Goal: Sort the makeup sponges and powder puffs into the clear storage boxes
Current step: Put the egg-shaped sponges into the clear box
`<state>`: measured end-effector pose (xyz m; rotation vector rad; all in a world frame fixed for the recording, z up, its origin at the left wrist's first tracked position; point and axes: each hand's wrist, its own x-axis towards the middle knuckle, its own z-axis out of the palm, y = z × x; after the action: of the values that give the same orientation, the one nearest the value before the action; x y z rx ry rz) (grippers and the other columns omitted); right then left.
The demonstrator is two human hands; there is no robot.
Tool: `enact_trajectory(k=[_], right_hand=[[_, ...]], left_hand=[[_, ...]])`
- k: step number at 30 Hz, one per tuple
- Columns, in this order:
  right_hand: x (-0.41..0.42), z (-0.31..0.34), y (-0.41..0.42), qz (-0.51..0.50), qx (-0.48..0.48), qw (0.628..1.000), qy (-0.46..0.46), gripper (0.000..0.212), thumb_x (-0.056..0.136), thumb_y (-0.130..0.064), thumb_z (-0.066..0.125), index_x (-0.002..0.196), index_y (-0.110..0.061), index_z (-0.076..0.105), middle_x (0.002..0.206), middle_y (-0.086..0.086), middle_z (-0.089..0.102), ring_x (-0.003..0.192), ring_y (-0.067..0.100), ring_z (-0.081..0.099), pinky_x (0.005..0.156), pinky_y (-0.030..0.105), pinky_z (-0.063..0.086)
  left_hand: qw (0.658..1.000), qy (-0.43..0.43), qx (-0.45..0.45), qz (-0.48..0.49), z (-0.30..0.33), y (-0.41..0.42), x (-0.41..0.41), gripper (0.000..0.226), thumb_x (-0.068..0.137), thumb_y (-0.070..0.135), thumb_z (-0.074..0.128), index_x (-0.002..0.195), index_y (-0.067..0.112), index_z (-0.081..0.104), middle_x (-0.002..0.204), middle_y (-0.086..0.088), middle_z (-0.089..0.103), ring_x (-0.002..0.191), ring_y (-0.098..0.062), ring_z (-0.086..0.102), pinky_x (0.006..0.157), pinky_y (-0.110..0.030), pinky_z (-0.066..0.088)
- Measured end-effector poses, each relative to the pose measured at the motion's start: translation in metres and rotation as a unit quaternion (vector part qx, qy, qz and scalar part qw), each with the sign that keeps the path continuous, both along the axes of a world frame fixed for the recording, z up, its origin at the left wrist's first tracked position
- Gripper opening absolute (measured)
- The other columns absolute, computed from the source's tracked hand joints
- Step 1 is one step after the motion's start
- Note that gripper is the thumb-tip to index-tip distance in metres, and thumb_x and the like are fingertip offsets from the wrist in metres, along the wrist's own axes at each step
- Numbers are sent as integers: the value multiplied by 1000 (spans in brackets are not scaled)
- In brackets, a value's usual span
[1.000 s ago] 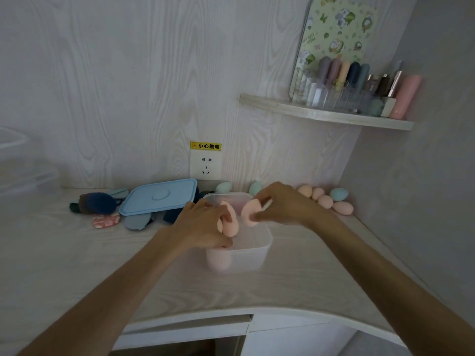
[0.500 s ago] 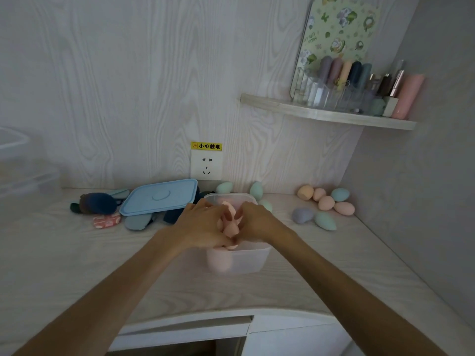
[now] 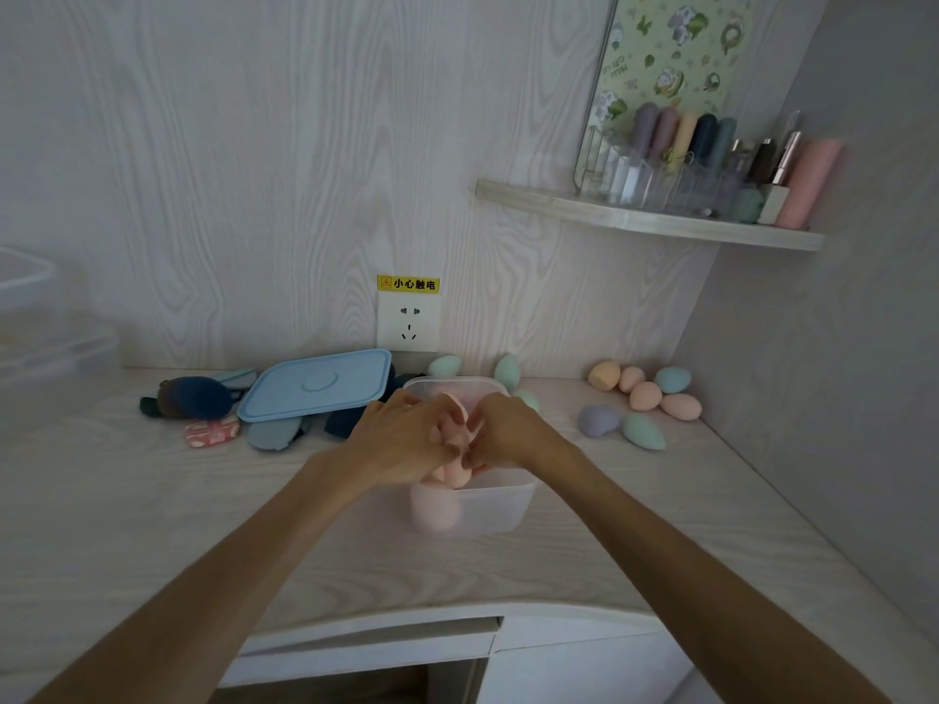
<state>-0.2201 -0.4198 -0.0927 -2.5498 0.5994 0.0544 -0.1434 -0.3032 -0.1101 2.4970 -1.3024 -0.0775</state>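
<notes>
Over the clear box [image 3: 500, 505], the left hand [image 3: 401, 442] and right hand [image 3: 513, 434] are curling their fingers around pink puffs [image 3: 455, 431], seemingly packing them upright. Beyond, loose sponges [image 3: 645, 396] are waiting on the counter [image 3: 127, 500] near the lid [image 3: 317, 391].

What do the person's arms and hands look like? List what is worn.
Nothing is worn that shows. Both forearms are bare to the bottom edge of the picture, with no sleeves in view. The left hand and right hand show no gloves, watch or bracelets; rings cannot be made out.
</notes>
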Motion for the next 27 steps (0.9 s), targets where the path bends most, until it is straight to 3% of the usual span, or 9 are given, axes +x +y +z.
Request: enact_trajectory(k=[7, 13, 16, 18, 20, 22, 23, 27], right_hand=[[2, 0, 0, -14, 22, 1000, -2, 44, 74, -2, 73, 115, 8, 60, 103, 22, 70, 98, 30, 68, 90, 43, 54], [-7, 11, -2, -3, 70, 997, 20, 50, 80, -1, 69, 127, 3, 52, 113, 20, 66, 100, 28, 67, 93, 39, 53], [-16, 35, -31, -35, 173, 983, -42, 30, 84, 4, 63, 114, 1, 62, 103, 20, 67, 75, 24, 67, 75, 30, 59], [-27, 50, -71, -108, 172, 971, -127, 19, 85, 2, 63, 103, -2, 67, 86, 17, 69, 61, 19, 65, 62, 26, 57], [-39, 50, -128, -206, 37, 964, -164, 21, 84, -4, 64, 105, 0, 67, 93, 20, 69, 75, 28, 68, 73, 34, 57], [-56, 36, -172, -299, -120, 942, -90, 35, 86, -15, 62, 117, -1, 61, 118, 22, 62, 106, 36, 61, 89, 39, 49], [-63, 27, -186, -323, -152, 933, -55, 44, 88, -19, 60, 126, 2, 52, 128, 24, 55, 116, 38, 55, 94, 39, 45], [-71, -16, -216, -328, -99, 939, -26, 76, 90, -21, 61, 143, 12, 18, 142, 29, 39, 130, 41, 42, 105, 41, 37]], left_hand=[[1000, -9, 18, -5, 1, -1, -1, 36, 89, 41, 48, 124, 37, 48, 132, 9, 51, 126, -18, 36, 98, -39, 29], [1000, 1, 31, 0, 3, -3, 0, 34, 89, 35, 48, 123, 36, 49, 134, 9, 49, 127, -18, 33, 95, -38, 29], [1000, 7, 22, 0, 1, -3, 1, 33, 90, 33, 48, 123, 36, 50, 137, 12, 46, 130, -16, 30, 97, -37, 27], [1000, 11, 19, -2, -1, -3, 1, 32, 90, 33, 48, 123, 35, 49, 139, 13, 45, 131, -15, 29, 98, -37, 26], [1000, 13, 17, -3, -2, -3, 2, 32, 91, 32, 47, 123, 35, 50, 139, 12, 44, 132, -15, 28, 98, -36, 26], [1000, 16, 17, -3, -2, -3, 2, 33, 90, 30, 48, 123, 35, 49, 139, 12, 45, 132, -15, 28, 98, -36, 26], [1000, 15, 15, -2, -2, -3, 2, 33, 90, 30, 48, 122, 36, 49, 138, 12, 45, 131, -15, 28, 97, -36, 27], [1000, 13, 16, -3, -3, -4, 4, 32, 90, 31, 48, 122, 35, 49, 137, 12, 47, 131, -16, 29, 97, -36, 27]])
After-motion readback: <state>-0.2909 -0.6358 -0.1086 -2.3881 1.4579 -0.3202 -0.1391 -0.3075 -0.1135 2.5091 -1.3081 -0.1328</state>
